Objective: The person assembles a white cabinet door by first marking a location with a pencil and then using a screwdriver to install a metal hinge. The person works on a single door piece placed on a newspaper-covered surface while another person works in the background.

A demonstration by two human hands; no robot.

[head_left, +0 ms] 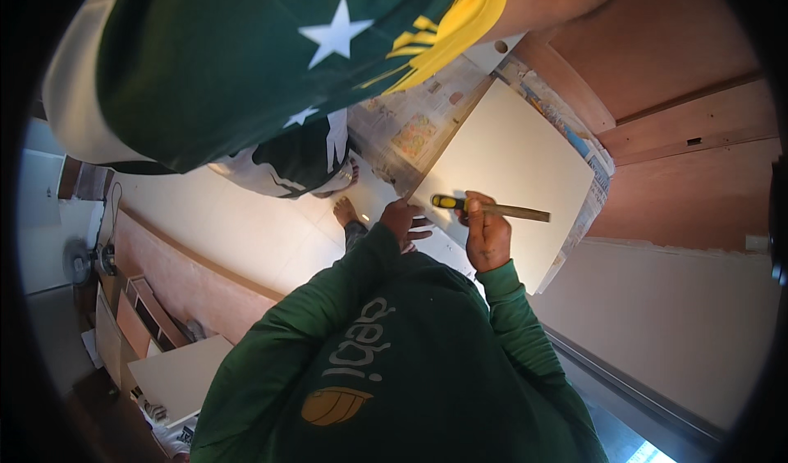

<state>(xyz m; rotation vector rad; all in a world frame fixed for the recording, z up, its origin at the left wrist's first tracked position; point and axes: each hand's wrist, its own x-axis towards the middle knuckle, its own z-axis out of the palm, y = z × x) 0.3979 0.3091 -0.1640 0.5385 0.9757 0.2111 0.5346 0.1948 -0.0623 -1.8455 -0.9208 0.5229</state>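
Over the white board (533, 151), the right hand (489, 240) has its grip snug round a file (525, 213); left hand (399, 220) sits by the board's edge, can't tell its grip.

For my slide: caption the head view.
Right hand holds a flat-bladed, black-and-yellow-handled tool over a white panel; left hand near its edge.

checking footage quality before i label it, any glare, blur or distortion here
Head view: the pink board bows and the corners go black, from fisheye distortion; head view: a bluish-white patch at the lower right edge looks washed out; head view: the right hand and its yellow-and-black-handled tool look fairly clear, the fan softer.
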